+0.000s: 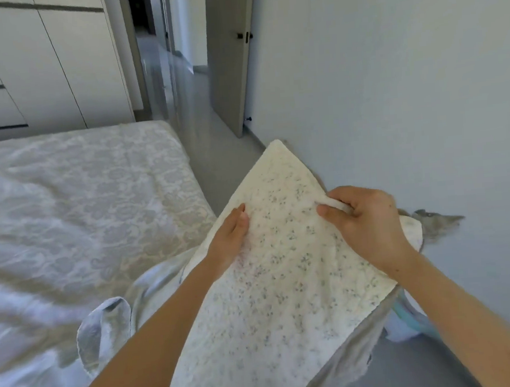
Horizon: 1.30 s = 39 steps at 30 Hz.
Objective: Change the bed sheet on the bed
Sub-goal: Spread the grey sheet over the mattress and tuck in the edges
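We hold the folded sheet [282, 252] up in the gap between the bed [79, 192] and the wall [392, 91], one corner pointing away from us toward the door [228, 58]. Our left hand [231, 238] grips its left edge with the thumb lying flat on top; the fingers underneath are hidden. Our right hand [368, 218] has its fingers curled, pinching a small fold at the right edge. The sheet's far-right corner sits near the wall, and its left edge hangs just over the bed's side.

A narrow strip of grey floor [206, 130] runs between bed and wall up to the open door, which stands against the wall. Beyond it a glossy hallway [169, 56] leads on.

The bed's top is pale and damask-patterned, rumpled toward us. A crumpled whitish cloth [106, 330] lies at its near edge, under our left forearm. A white wardrobe [53, 56] stands past the foot of the bed.
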Available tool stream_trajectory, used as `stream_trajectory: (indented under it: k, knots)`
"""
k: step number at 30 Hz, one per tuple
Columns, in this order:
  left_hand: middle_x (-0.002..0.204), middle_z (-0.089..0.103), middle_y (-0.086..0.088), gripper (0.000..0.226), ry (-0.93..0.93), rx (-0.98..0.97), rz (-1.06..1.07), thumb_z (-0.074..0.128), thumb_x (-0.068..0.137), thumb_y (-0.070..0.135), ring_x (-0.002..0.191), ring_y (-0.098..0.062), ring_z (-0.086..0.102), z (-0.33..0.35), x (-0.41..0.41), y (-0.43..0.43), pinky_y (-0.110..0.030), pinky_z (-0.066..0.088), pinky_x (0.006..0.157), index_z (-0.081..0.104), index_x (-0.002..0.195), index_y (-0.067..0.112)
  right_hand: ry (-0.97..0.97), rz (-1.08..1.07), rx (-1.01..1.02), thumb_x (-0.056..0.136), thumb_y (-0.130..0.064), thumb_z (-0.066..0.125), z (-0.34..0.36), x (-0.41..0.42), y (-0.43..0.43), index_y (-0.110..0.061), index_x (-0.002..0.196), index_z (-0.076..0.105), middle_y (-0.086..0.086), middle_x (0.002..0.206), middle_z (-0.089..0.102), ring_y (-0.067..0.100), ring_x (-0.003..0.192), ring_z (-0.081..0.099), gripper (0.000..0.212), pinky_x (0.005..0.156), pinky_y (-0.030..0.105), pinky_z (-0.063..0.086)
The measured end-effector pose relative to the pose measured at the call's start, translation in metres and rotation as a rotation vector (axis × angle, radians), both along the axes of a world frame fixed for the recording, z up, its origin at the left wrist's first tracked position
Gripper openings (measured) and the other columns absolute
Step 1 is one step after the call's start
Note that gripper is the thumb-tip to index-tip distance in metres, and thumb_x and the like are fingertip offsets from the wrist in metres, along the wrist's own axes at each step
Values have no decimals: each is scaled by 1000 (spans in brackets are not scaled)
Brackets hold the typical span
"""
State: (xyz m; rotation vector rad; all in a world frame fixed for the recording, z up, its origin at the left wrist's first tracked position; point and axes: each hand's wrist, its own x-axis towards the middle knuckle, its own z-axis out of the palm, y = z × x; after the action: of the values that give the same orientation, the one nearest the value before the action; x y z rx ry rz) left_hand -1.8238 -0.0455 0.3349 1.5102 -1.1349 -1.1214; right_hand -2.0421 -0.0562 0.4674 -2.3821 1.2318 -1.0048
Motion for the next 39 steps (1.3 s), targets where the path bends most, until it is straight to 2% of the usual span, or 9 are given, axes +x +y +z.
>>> stream_trajectory:
  k: [7, 13, 17, 22, 25, 28, 31, 35, 39]
  knots:
    - [157, 15, 7, 76, 149, -184, 202, 31, 88, 65, 144, -17, 18, 72, 17, -21, -37, 17, 117, 7, 152, 30, 86, 127, -647, 75, -13, 72, 99, -1, 12, -6, 77, 74, 0, 66, 68, 10, 64, 51, 8, 64, 26, 42]
    - [158, 12, 4, 94, 370, -119, 285, 38, 77, 74, 144, -22, 17, 108, 42, -12, -42, 17, 115, 3, 152, 30, -36, 121, -809, 76, -11, 72, 160, 28, 7, -5, 80, 74, 5, 76, 72, 15, 68, 58, 7, 70, 35, 46]
    - [149, 36, 1, 125, 516, -58, 318, 48, 49, 92, 133, -24, 39, 94, 54, 17, -42, 34, 108, 24, 149, 21, -78, 175, -851, 76, -8, 71, 184, 60, 3, -3, 78, 73, 11, 72, 70, 27, 67, 61, 6, 72, 40, 48]
    - [118, 54, 0, 59, 453, -222, 643, 50, 89, 56, 109, -22, 55, 102, 88, 44, -35, 47, 88, 42, 132, 17, -222, 111, -457, 80, -16, 67, 187, 102, -32, -8, 85, 72, 8, 85, 70, 21, 83, 61, 11, 84, 36, 48]
    - [88, 53, 7, 23, 274, -329, 851, 48, 96, 40, 88, -18, 54, 128, 133, 55, -30, 43, 77, 50, 101, 18, -407, 140, -232, 79, -11, 68, 180, 133, -48, -18, 76, 68, -7, 76, 66, 0, 69, 56, 8, 74, 21, 47]
    - [68, 46, 0, 29, 40, -327, 1089, 46, 97, 33, 73, -24, 45, 167, 195, 63, -30, 36, 69, 42, 72, 17, -502, 217, -83, 77, -9, 70, 168, 165, -65, -23, 69, 66, -12, 71, 63, 8, 69, 57, 17, 71, 28, 46]
    - [76, 55, -11, 29, -366, -294, 1221, 44, 96, 32, 77, -32, 51, 217, 250, 56, -32, 35, 66, 48, 80, 8, -601, 235, 59, 78, -6, 71, 144, 198, -91, -22, 65, 64, -5, 68, 63, 18, 71, 57, 22, 70, 31, 47]
    - [81, 58, -5, 27, -841, -227, 1169, 40, 99, 33, 86, -31, 59, 278, 301, 4, -33, 34, 77, 59, 97, 13, -717, 48, 321, 76, -6, 72, 76, 258, -141, -17, 58, 61, 2, 62, 58, 23, 64, 54, 24, 65, 38, 49]
    - [126, 55, -10, 43, -1100, 84, 899, 43, 96, 35, 119, -31, 49, 274, 334, -56, -43, 30, 101, 41, 138, 33, -594, -143, 436, 82, -7, 61, -1, 324, -177, -11, 53, 37, 5, 51, 33, 19, 49, 29, 38, 53, 26, 24]
